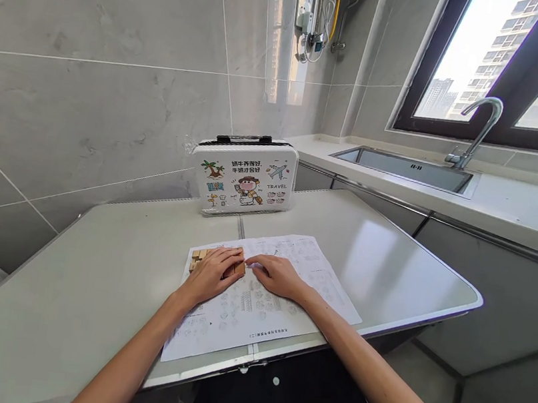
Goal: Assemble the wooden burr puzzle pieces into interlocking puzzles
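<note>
Several small wooden blocks (197, 256) sit packed together on a printed paper sheet (224, 329). My left hand (212, 272) lies across them, its fingers over the far side and its thumb along the near right edge, and covers much of the group. From the right, my right hand (281, 276) reaches in with the index finger stretched toward the blocks' right end. Its thumb is a little apart, below that finger. Whether the fingertip touches the wood is too small to tell. Rows of small line drawings and some text cover the sheet.
A white cartoon-printed case (246, 181) with a black handle stands at the back of the folding table (111, 272), by the tiled wall. To the right, a counter (526, 206) holds a sink (405, 168) and a faucet (481, 132) beneath a window.
</note>
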The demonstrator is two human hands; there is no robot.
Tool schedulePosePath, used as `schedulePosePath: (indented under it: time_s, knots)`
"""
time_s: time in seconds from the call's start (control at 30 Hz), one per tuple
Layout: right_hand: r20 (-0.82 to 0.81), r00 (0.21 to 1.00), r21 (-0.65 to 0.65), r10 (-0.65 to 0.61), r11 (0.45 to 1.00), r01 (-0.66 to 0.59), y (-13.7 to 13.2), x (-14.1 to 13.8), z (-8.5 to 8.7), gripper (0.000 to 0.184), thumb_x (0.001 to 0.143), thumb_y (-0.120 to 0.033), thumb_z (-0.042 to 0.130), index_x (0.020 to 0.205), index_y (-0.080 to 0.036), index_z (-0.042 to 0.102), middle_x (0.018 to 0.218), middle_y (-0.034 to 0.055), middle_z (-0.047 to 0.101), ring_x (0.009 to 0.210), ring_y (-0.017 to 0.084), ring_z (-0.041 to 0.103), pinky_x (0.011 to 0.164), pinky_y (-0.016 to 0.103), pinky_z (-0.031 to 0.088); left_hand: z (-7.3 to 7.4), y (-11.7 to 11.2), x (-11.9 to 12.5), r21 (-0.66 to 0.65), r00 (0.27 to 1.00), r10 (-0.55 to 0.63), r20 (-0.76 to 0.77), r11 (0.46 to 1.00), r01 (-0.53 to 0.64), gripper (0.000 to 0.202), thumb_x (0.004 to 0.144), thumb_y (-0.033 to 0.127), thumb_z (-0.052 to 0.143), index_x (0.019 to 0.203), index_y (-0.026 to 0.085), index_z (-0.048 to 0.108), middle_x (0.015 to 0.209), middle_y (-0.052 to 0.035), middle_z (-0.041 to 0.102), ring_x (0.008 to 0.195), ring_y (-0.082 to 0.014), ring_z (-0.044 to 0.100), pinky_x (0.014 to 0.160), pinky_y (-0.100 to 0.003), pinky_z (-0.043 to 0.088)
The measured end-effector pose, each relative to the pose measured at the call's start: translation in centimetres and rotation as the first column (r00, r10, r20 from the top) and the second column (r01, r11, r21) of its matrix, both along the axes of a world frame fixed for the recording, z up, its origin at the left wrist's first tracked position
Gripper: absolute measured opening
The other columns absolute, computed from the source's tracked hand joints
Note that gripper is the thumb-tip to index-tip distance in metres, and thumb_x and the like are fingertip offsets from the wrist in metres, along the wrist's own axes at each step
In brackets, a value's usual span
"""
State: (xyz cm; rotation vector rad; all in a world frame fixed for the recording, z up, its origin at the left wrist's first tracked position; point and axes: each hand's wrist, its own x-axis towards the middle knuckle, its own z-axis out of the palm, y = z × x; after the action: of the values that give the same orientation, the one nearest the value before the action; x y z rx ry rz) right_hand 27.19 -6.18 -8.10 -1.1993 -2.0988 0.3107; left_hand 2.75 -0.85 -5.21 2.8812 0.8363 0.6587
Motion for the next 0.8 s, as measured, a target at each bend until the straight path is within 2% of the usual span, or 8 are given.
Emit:
schedulePosePath:
  time_s: [0.27,0.6,0.8]
  knots:
    - [-0.004,1.000,0.009,-0.027,1.000,0.027,0.2,0.0,-0.4,0.028,0.102,-0.019,0.054,0.125,-0.027,0.070,0.123,0.0031,0.078,0.102,0.022,0.075,0.088,0.033,0.053,-0.3,0.3,0.0,0.040,0.999,0.027,0.036,0.999,-0.029,0.029,0.108,0.038,0.053,0.129,0.026,0.069,0.138,-0.0088,0.070,0.128,-0.0301,0.064,0.108,-0.054,0.050]
    - [-0.031,0.999,0.015,-0.040,0.999,0.041,0.2,-0.1,-0.5,0.026,0.100,-0.012,0.054,0.114,-0.026,0.071,0.115,0.0027,0.078,0.095,0.020,0.073,0.081,0.030,0.050,0.2,-2.4,1.5,0.031,0.994,-0.087,0.072,0.996,0.085,0.019,0.106,0.028,0.055,0.120,0.024,0.067,0.122,-0.0083,0.072,0.114,-0.0262,0.067,0.099,-0.044,0.052]
    - [-0.057,0.997,-0.010,-0.046,0.999,0.045,0.4,0.1,-0.5,0.024,0.099,-0.011,0.055,0.109,-0.025,0.071,0.110,0.0032,0.077,0.088,0.019,0.070,0.078,0.029,0.048,0.4,-2.8,1.6,0.029,0.986,-0.120,0.119,0.993,0.117,0.016,0.104,0.022,0.055,0.114,0.024,0.068,0.113,-0.0073,0.073,0.107,-0.0256,0.067,0.095,-0.043,0.052]
